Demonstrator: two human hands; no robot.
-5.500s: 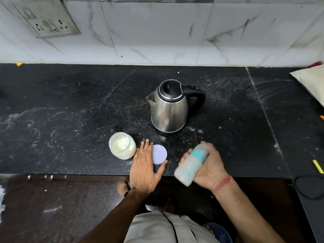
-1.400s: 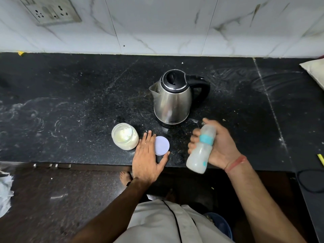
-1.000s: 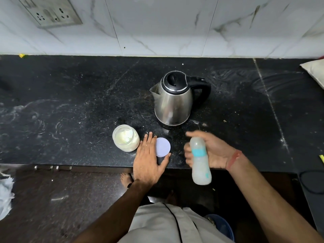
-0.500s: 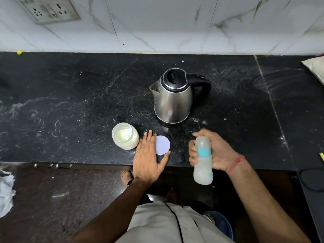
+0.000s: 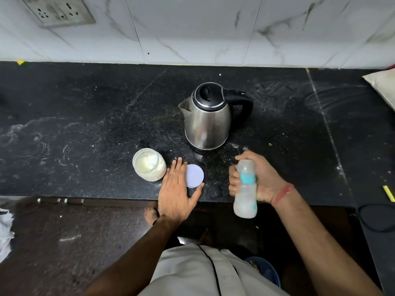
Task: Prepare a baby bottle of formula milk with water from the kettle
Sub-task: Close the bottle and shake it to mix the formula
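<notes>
1. Right hand (image 5: 259, 180): fingers (image 5: 233, 180) curled around the baby bottle (image 5: 245, 189), cloudy base toward 6 o'clock.
2. Left hand (image 5: 175, 193): fingers straight, flat on the counter (image 5: 85, 124), between lid (image 5: 194, 175) and open jar (image 5: 149, 164).
3. Kettle (image 5: 208, 118) stands at 11 o'clock from the bottle.

jar (image 5: 149, 164) left of lid (image 5: 194, 175), kettle (image 5: 207, 119) behind both on counter (image 5: 85, 116).

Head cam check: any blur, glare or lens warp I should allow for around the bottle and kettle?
Head view: the baby bottle in the right hand looks slightly motion-soft; the kettle is sharp, with soft reflections on its steel body, no harsh glare; wide-angle warp bows the counter edge and wall tiles; light is dim and even.
</notes>
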